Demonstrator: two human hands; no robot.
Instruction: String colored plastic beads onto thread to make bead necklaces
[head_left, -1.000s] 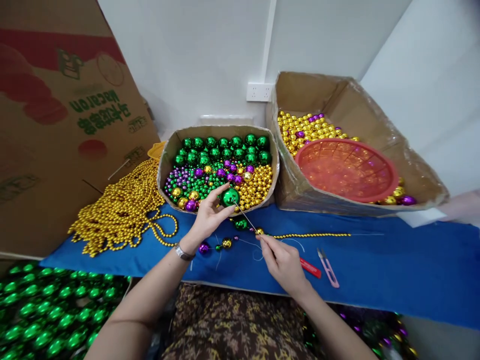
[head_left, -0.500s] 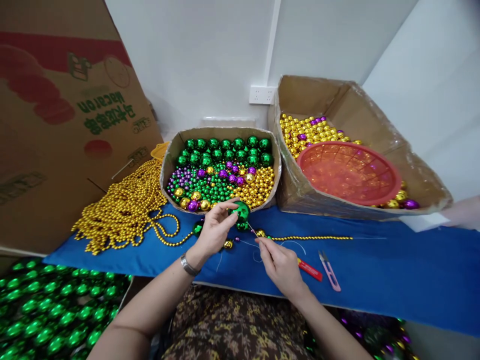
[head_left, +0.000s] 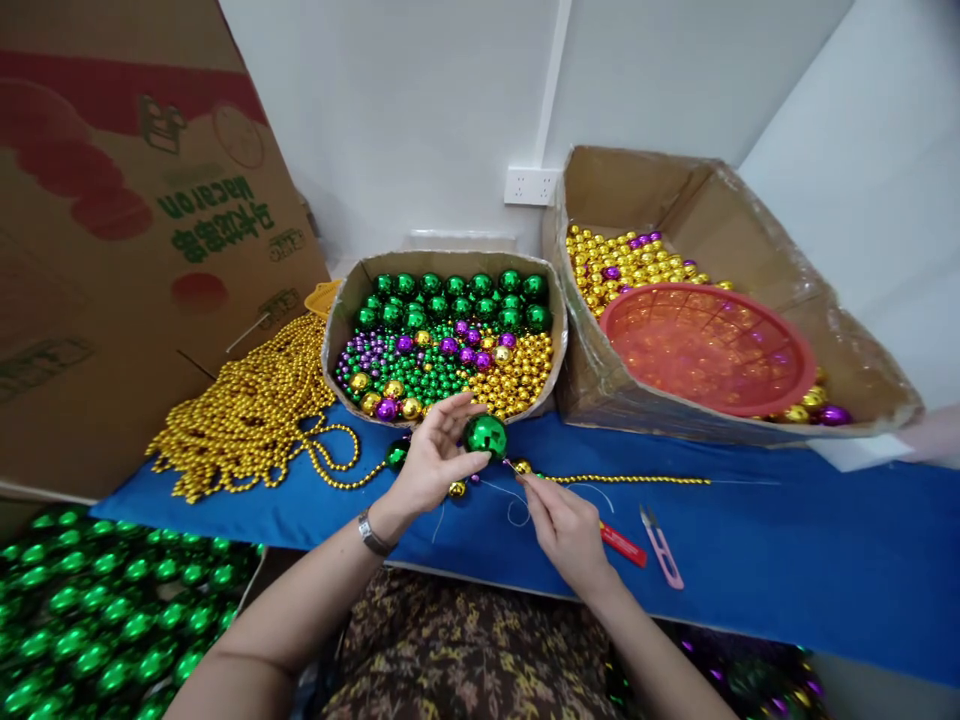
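At centre, our left hand [head_left: 435, 455] curls thumb and fingers around a large glossy green ball [head_left: 486, 437], apparently to steady it, while our right hand [head_left: 566, 525] pinches a thin, mostly hidden rod [head_left: 511, 465]. Pink-handled metal snips [head_left: 663, 552] lie lower right on the blue-covered desk [head_left: 795, 590], presumably for easy reach.

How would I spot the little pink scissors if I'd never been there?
Find the blue cloth, then the right hand over it. Just right of that hand lies a flat red thing, and right of that, the little scissors. Only they have a pink handle and pointed grey blades.
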